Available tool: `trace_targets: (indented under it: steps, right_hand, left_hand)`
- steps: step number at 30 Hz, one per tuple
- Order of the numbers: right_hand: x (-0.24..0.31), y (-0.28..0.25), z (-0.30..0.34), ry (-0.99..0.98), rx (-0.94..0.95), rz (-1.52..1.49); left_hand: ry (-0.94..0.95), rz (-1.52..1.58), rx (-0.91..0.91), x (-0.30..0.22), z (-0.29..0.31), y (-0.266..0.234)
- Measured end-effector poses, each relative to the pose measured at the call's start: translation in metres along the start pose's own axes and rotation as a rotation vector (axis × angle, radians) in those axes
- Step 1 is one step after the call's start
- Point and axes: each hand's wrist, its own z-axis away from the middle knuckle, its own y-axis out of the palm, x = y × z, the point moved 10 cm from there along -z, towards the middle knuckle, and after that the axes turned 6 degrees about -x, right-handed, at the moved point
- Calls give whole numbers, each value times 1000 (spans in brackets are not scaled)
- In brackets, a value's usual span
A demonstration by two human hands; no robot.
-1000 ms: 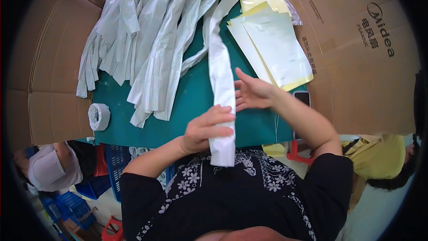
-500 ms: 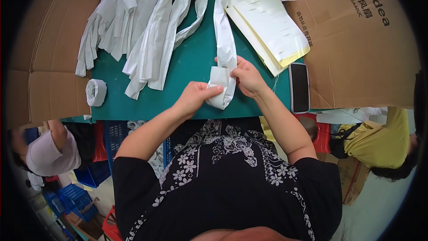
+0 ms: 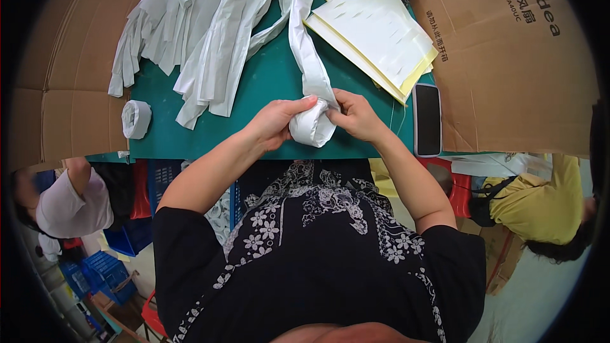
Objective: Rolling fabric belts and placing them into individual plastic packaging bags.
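Note:
Near the table's front edge, a long white fabric strip (image 3: 309, 51) is coiled at its near end into a loose roll (image 3: 307, 128). My left hand (image 3: 278, 122) is closed on the roll's left side, thumb lying over the top. On the right side, my right hand (image 3: 358, 115) pinches the strip where it meets the roll. From there the strip's flat tail runs away from me toward the far edge. A finished-looking white coil (image 3: 136, 119) stands apart at the table's left. Many more white strips (image 3: 216, 44) lie in a heap at the far left.
Sheets of white and yellow sticker paper (image 3: 381, 32) lie at the far right, beside a phone (image 3: 427, 119). Cardboard panels (image 3: 508, 76) flank the green table (image 3: 216, 143). A blue crate (image 3: 162, 181) sits below its front edge. Co-workers sit at both sides.
The strip's folded end has been turned into a rounder coil. My left thumb has moved up to the roll's top, and the tail has shifted left.

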Motion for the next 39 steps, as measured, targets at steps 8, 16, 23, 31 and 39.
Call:
trace_targets:
  steps: [8,16,23,31,39]
  right_hand:
    - [10,0,-1,-5,-123,213]
    - [-33,6,4,348,-329,-402]
    - [-55,33,12,524,-258,-761]
    - [-20,38,-15,270,21,-897]
    - [-45,22,-22,394,-115,-249]
  left_hand:
    - [-59,108,49,6,-8,-3]
    - [1455,-1064,-188,-52,76,18]
    - [1654,-1213,-116,-33,80,38]
    - [1300,-960,-165,-38,71,11]
    - [423,-12,-121,-38,8,-31]
